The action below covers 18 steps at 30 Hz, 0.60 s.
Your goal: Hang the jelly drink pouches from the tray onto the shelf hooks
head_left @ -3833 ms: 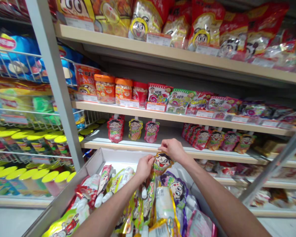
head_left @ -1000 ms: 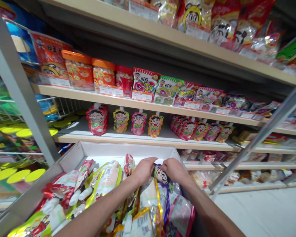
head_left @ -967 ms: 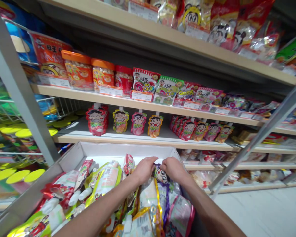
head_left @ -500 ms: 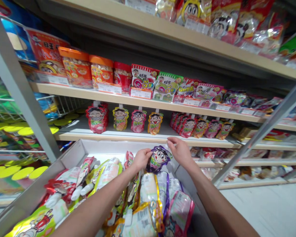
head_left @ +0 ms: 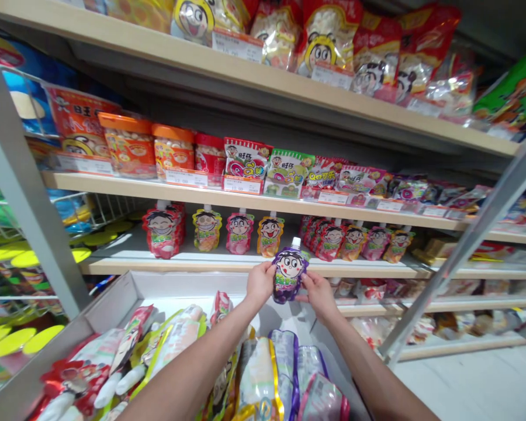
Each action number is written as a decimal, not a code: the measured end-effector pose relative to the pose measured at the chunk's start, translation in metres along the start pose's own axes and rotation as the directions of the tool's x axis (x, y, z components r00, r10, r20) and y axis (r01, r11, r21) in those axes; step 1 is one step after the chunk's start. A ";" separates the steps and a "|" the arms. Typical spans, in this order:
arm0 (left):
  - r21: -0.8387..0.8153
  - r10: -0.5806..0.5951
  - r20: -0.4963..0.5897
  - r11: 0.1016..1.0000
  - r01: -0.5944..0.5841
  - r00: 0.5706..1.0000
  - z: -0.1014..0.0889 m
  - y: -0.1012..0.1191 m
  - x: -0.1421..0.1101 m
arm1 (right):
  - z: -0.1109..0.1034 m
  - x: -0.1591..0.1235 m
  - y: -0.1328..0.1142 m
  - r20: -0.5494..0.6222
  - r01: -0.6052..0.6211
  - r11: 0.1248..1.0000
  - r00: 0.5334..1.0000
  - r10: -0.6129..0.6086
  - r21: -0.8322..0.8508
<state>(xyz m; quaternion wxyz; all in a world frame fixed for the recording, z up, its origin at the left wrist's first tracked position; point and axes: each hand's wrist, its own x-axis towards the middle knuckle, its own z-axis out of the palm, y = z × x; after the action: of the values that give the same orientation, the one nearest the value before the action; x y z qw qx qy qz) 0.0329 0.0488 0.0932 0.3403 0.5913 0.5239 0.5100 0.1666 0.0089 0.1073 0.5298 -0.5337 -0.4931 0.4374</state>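
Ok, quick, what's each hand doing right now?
Left hand: closed, holding the purple pouch by one side.
Right hand: closed, holding the same pouch by its opposite side.

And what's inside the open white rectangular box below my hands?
Glossy plastic spouted pouches edged in red, yellow, gold, purple and pink lie jumbled. Your left forearm covers some; whatever sits beneath the top pouches is hidden.

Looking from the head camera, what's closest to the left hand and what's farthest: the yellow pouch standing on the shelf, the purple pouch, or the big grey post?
From the left hand:
1. Purple pouch: in its fingers, just to the right.
2. Yellow pouch: on the shelf, to the left.
3. Grey post: far left.
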 end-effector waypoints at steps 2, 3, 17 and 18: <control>0.028 0.014 -0.007 1.000 -0.014 1.000 0.009 0.006 0.009 | -0.005 0.013 -0.003 -0.058 0.035 0.999 0.998 -0.033 0.028; 0.043 0.020 -0.012 0.999 -0.020 1.000 0.014 0.009 0.014 | -0.008 0.020 -0.005 -0.085 0.052 0.998 0.995 -0.049 0.039; 0.100 -0.014 0.070 0.995 0.007 0.997 0.068 0.025 0.085 | -0.033 0.142 0.005 -0.394 0.076 0.955 0.899 -0.191 -0.288; 0.104 -0.014 0.072 0.995 0.006 0.997 0.071 0.023 0.089 | -0.034 0.149 0.007 -0.393 0.064 0.945 0.899 -0.194 -0.320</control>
<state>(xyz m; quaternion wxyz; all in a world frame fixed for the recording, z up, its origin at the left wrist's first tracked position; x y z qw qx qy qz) 0.1018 0.1393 0.1194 0.3307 0.6235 0.5398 0.4587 0.2200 0.1519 0.1102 0.5644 -0.6547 -0.4629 0.1961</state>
